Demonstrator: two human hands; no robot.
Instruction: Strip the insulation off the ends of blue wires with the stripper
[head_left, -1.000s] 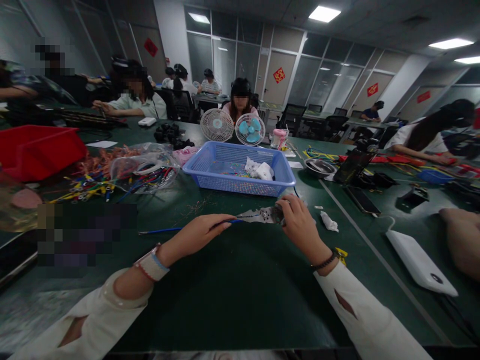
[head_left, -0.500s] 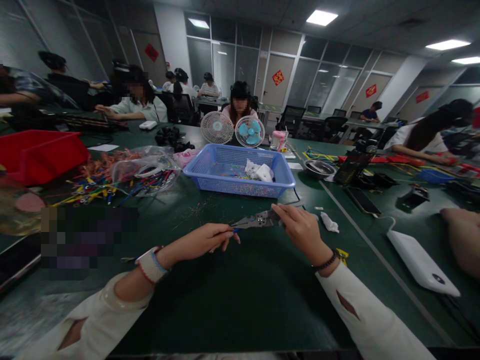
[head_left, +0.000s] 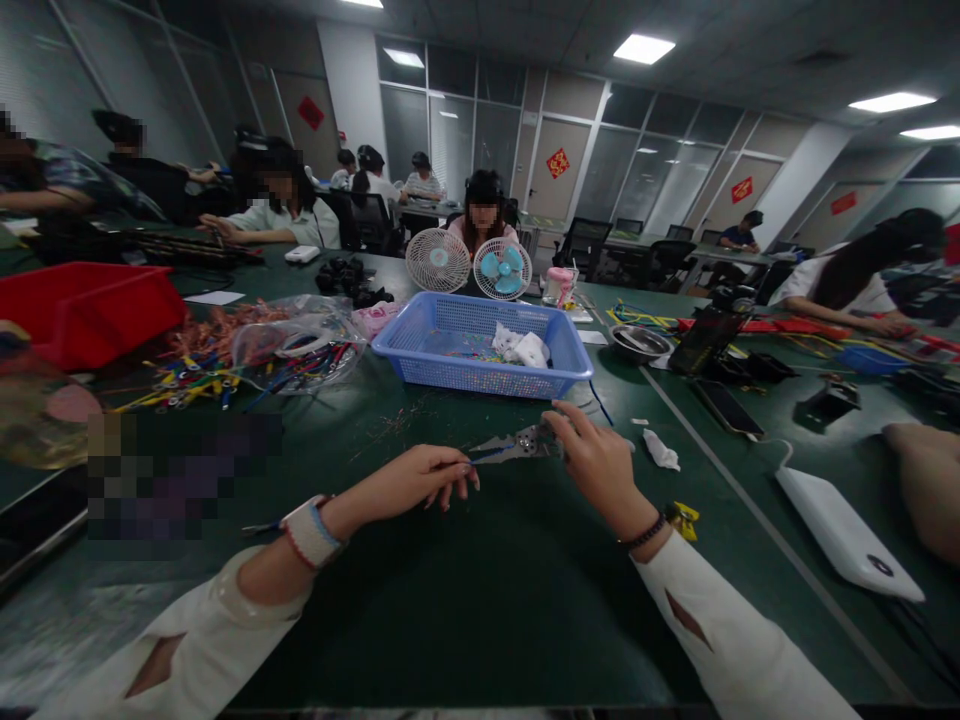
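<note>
My right hand (head_left: 596, 455) is closed round the handles of a grey metal wire tool (head_left: 525, 443), whose pointed jaws reach left. Between those jaws lies a thin blue wire (head_left: 491, 457). My left hand (head_left: 427, 478) pinches the wire's left end at the jaw tips, thumb and forefinger together, the other fingers hanging loose. Just beyond both hands stands a blue mesh basket (head_left: 480, 375) holding crumpled white tissue (head_left: 521, 347) and small coloured bits. Fine wire scraps (head_left: 397, 420) lie on the green table left of the tool.
Bundled coloured wires (head_left: 300, 350) and a red bin (head_left: 82, 310) are at the left. On the right are a white power bank (head_left: 847, 530), a phone (head_left: 726, 408), a metal bowl (head_left: 640, 342) and a person's arm (head_left: 926, 480). Two small fans (head_left: 502, 268) stand behind the basket.
The jaws of the tool look wider apart, with the blue wire now between them. My right hand's fingers are slightly looser on the handles. The view has shifted slightly.
</note>
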